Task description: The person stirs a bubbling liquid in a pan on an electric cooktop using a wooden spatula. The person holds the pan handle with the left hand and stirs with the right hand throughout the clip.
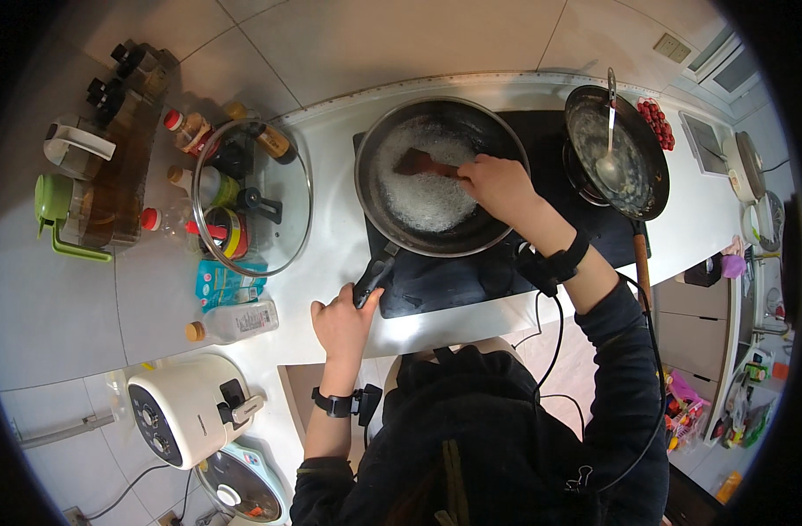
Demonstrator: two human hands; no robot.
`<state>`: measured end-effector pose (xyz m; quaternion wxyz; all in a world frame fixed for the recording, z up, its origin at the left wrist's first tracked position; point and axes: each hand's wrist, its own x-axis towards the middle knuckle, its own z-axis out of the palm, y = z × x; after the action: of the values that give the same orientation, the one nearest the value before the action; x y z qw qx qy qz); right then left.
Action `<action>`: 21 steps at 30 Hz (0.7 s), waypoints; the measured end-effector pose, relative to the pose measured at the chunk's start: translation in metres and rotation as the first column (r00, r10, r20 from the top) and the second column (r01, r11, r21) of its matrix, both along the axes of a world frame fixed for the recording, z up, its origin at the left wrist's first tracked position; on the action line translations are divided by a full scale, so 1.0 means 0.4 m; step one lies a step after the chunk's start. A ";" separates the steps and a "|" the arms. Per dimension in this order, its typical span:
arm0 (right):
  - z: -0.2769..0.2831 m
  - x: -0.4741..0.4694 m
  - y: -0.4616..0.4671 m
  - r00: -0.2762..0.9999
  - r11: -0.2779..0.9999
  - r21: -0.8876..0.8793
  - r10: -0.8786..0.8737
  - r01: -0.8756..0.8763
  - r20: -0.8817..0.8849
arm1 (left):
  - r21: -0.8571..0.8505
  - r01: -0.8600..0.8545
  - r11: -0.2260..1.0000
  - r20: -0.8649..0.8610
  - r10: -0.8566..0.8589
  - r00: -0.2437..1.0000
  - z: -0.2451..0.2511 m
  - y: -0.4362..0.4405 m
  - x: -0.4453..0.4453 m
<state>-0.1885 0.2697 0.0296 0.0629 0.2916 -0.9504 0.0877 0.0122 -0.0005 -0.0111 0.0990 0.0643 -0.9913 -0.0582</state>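
Note:
A dark frying pan [375, 197] sits on the left part of the black stove top [440, 289], with foamy, bubbling liquid [434, 204] in it. My left hand [344, 322] grips the pan's black handle [375, 275]. In my right hand [499, 187] is the handle of a reddish-brown spatula [417, 162], whose blade lies in the foam. To the right, a wok [651, 158] with whitish residue rests tilted on the other burner, a metal ladle [610, 164] inside it and its wooden handle pointing towards me.
Left of the pan stands a glass lid [296, 243] before several sauce bottles [187, 131]. A clear bottle [243, 322] lies near the counter's front edge, beside a cream air fryer [190, 411]. Red fruit [656, 123] is behind the wok. Cables hang from my right wrist.

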 end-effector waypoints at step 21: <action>0.145 0.180 0.213 0.978 0.953 0.263 -0.182 0.152 0.097 | 0.020 -0.026 0.999 0.064 0.024 0.998 0.012 0.008 -0.004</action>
<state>-0.1166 0.3547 0.0875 -0.0250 0.2100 -0.9771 -0.0233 0.0108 0.0027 -0.0064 0.0673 0.0795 -0.9924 -0.0653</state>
